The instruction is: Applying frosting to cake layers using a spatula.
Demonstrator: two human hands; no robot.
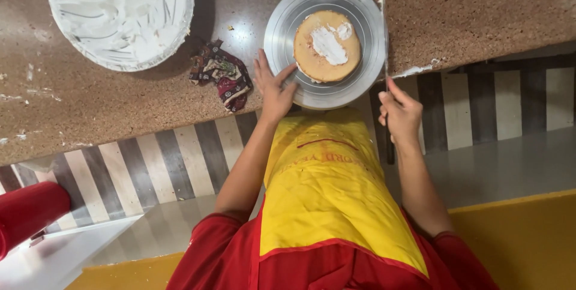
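Two hands work at the counter (120,104). Left hand (275,89) lies open on the turntable (282,32) rim, cake (327,46) just beyond its fingers. Right hand (401,113) grips a knife (384,32), blade beside the turntable; a cloth (222,74) lies left.

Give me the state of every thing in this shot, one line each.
Cake layer: flat on the turntable, a smear of white cream on top, mostly bare.
Turntable: on the counter edge, left hand on its rim.
Left hand: open, fingers spread on the turntable.
Right hand: closed around a spatula handle.
Spatula: blade along the turntable's right rim.
Cream bowl: on the counter, full of white cream.
Cloth: crumpled on the counter.
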